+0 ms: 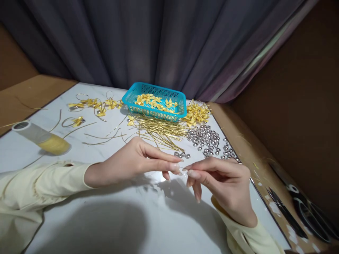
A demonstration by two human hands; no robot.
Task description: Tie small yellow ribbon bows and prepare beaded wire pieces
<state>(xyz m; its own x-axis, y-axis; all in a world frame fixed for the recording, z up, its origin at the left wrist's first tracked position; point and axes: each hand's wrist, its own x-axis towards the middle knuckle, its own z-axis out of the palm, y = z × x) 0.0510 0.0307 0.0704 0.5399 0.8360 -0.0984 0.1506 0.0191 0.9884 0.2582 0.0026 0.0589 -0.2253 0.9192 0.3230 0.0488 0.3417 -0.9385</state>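
**Both hands pinching at mid-tabletop**

Head view: left hand and right hand meet fingertip to fingertip above the white tabletop, roughly mid-width, toward the near edge. Both are pinched nearly closed, thumb against forefinger. Something tiny sits between the tips (too small to identify, can't tell which hand actually has it).

Just beyond the fingertips: a few loose silver beads, with the main bead pile near the right edge. Gold wire strips are fanned out behind the left hand. Blue basket at the far edge holds gold bows; more gold bows are heaped just to its right. Finished bow loops toward the far-left corner. Ribbon spool lies on its side at the left edge. Scissors off the tabletop, right side.
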